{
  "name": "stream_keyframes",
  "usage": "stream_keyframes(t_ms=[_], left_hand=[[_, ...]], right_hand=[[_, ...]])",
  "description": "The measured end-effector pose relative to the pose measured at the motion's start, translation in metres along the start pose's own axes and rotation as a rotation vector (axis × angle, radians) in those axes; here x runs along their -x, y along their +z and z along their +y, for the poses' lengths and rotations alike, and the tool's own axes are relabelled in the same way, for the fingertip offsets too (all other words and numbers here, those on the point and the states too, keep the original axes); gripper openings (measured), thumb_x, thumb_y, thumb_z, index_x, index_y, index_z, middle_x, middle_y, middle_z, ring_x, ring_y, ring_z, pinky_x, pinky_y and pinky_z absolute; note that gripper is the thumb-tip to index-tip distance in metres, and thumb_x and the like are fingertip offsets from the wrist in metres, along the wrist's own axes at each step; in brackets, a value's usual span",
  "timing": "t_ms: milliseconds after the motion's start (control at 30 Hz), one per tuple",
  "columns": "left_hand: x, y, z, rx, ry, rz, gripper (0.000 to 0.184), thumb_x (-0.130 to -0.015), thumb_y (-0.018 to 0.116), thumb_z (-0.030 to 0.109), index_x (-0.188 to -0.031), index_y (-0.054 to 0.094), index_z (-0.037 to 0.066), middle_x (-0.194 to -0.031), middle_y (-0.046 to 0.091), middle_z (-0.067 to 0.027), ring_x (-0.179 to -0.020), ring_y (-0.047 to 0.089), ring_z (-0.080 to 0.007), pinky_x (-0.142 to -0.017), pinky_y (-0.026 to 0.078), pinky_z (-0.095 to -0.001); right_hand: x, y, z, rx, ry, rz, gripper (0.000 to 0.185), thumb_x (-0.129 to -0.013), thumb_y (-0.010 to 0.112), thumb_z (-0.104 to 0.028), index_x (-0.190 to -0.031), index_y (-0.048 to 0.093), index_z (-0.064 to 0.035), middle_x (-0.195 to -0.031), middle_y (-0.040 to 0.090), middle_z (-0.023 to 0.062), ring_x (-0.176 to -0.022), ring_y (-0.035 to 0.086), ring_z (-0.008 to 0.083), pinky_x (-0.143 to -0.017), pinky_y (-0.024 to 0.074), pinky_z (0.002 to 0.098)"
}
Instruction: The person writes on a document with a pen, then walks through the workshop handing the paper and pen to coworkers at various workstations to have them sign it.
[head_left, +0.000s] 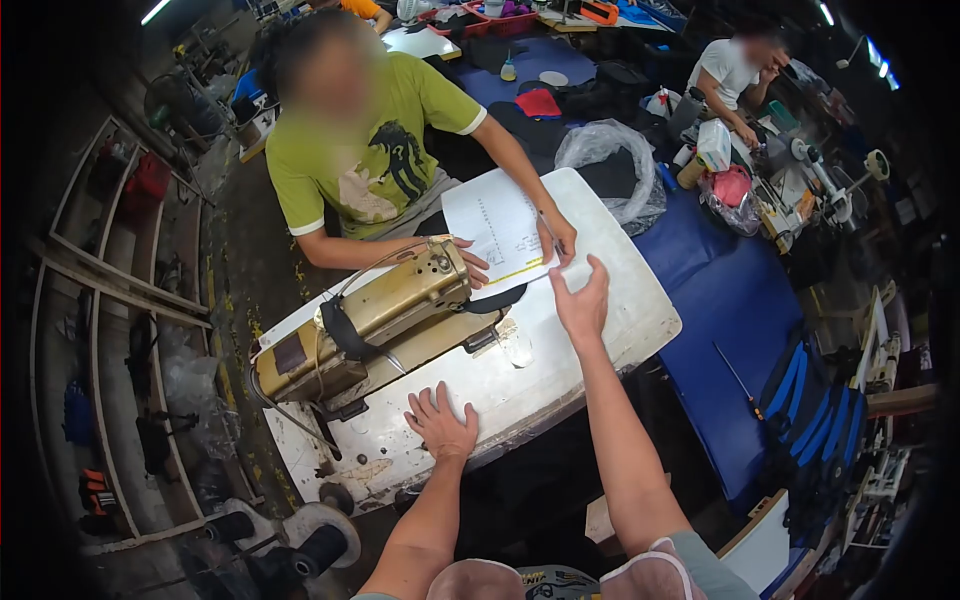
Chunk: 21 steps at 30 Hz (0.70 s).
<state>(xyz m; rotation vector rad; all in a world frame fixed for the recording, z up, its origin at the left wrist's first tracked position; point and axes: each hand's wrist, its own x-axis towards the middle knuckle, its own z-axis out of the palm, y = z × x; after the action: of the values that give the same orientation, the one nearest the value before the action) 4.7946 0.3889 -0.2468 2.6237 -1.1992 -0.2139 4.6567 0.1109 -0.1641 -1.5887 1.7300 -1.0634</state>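
My left hand (442, 425) lies on the white sewing machine table (630, 305), fingers spread, holding nothing. Beyond it stands a worn gold sewing machine (370, 320) with a black cloth wrapped around its arm. My right hand (582, 303) is at the lower right corner of a sheet of paper (490, 220), thumb and fingers apart. Whether the thumb touches the sheet I cannot tell. Across the table, a person in a green T-shirt (400, 130) rests one hand (472, 262) on the sheet and holds a pen in the other hand (558, 238). Black fabric (498, 300) shows under the paper.
Right of the table is a blue-covered surface (700, 300) with a screwdriver (740, 380), blue-and-black strips (815, 410) and a clear plastic bag (625, 170). Shelves (120, 330) line the left. Thread spools (320, 550) stand at lower left. Another person (735, 80) sits at back right.
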Motion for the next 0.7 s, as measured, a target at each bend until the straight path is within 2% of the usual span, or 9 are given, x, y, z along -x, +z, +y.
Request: stream_keyframes(t_ms=[100,133,233,400,500,533,633,667,700], left_hand=[[-0.001,-0.001,0.000,-0.003,0.000,0.001,0.073,-0.084,0.061,0.045,-0.147,0.043,0.012,-0.147,0.035,-0.0192,-0.148,0.018,-0.0441,-0.119,0.011,-0.0654],[-0.001,-0.001,0.000,-0.002,-0.002,-0.002,0.073,-0.084,0.061,0.045,-0.147,0.043,0.012,-0.147,0.034,-0.0192,-0.148,0.017,-0.0441,-0.119,0.011,-0.0653],[-0.001,-0.003,-0.001,0.005,-0.002,-0.008,0.073,-0.084,0.061,0.045,-0.147,0.043,0.012,-0.147,0.034,-0.0192,-0.149,0.017,-0.0441,-0.119,0.010,-0.0652],[-0.002,-0.002,0.003,0.013,0.000,-0.029,0.073,-0.084,0.061,0.045,-0.147,0.043,0.011,-0.148,0.034,-0.0193,-0.149,0.016,-0.0443,-0.119,0.010,-0.0652],[-0.002,-0.002,0.002,0.010,-0.017,-0.029,0.074,-0.084,0.061,0.045,-0.147,0.042,0.011,-0.149,0.033,-0.0195,-0.149,0.017,-0.0446,-0.119,0.010,-0.0652],[-0.003,-0.002,0.002,0.008,-0.016,-0.028,0.074,-0.084,0.061,0.045,-0.147,0.042,0.011,-0.149,0.033,-0.0196,-0.149,0.017,-0.0446,-0.119,0.010,-0.0652],[-0.002,-0.003,0.001,-0.005,-0.012,-0.029,0.074,-0.084,0.061,0.044,-0.147,0.042,0.011,-0.149,0.033,-0.0197,-0.149,0.016,-0.0447,-0.119,0.009,-0.0652],[-0.002,-0.003,0.001,-0.003,-0.009,-0.029,0.074,-0.084,0.062,0.044,-0.148,0.042,0.011,-0.149,0.033,-0.0197,-0.149,0.017,-0.0447,-0.119,0.009,-0.0652],[-0.002,-0.002,0.001,-0.001,-0.008,-0.029,0.074,-0.084,0.062,0.044,-0.148,0.042,0.011,-0.149,0.033,-0.0197,-0.149,0.017,-0.0448,-0.119,0.009,-0.0652]], right_hand=[[-0.019,-0.005,0.001,0.225,-0.417,0.118,0.051,-0.086,0.078,-0.031,-0.124,0.062,-0.0013,-0.127,0.057,0.0170,-0.113,0.058,0.0371,-0.098,0.0455,0.0459],[-0.022,-0.003,0.002,0.226,-0.419,0.118,0.051,-0.086,0.078,-0.031,-0.124,0.062,-0.0013,-0.127,0.057,0.0170,-0.113,0.058,0.0371,-0.098,0.0455,0.0459],[-0.031,0.000,0.006,0.463,-0.469,0.017,0.031,-0.088,0.073,-0.025,-0.113,0.067,-0.0079,-0.115,0.060,0.0131,-0.108,0.057,0.0315,-0.090,0.0445,0.0457],[-0.053,-0.005,0.020,0.476,-0.485,-0.028,0.020,-0.093,0.068,-0.021,-0.111,0.069,-0.0123,-0.113,0.062,0.0115,-0.102,0.059,0.0322,-0.088,0.0446,0.0467],[-0.040,-0.021,-0.004,-0.004,-0.587,0.086,0.018,-0.099,0.060,-0.019,-0.112,0.070,-0.0111,-0.109,0.065,0.0103,-0.096,0.061,0.0315,-0.085,0.0460,0.0450],[-0.036,-0.019,-0.004,-0.007,-0.589,0.082,0.018,-0.099,0.060,-0.019,-0.112,0.070,-0.0111,-0.109,0.065,0.0103,-0.096,0.061,0.0315,-0.085,0.0460,0.0450],[-0.023,-0.012,0.001,-0.049,-0.141,-0.103,0.026,-0.101,0.060,-0.025,-0.115,0.068,-0.0047,-0.098,0.069,0.0124,-0.089,0.066,0.0340,-0.080,0.0491,0.0441],[-0.026,0.000,0.015,-0.052,-0.139,-0.104,0.026,-0.101,0.060,-0.025,-0.115,0.068,-0.0047,-0.098,0.069,0.0124,-0.089,0.066,0.0340,-0.080,0.0491,0.0441],[-0.031,0.018,0.033,0.085,-0.080,-0.031,0.027,-0.100,0.061,-0.027,-0.112,0.068,-0.0039,-0.094,0.070,0.0132,-0.088,0.067,0.0341,-0.079,0.0501,0.0438]])
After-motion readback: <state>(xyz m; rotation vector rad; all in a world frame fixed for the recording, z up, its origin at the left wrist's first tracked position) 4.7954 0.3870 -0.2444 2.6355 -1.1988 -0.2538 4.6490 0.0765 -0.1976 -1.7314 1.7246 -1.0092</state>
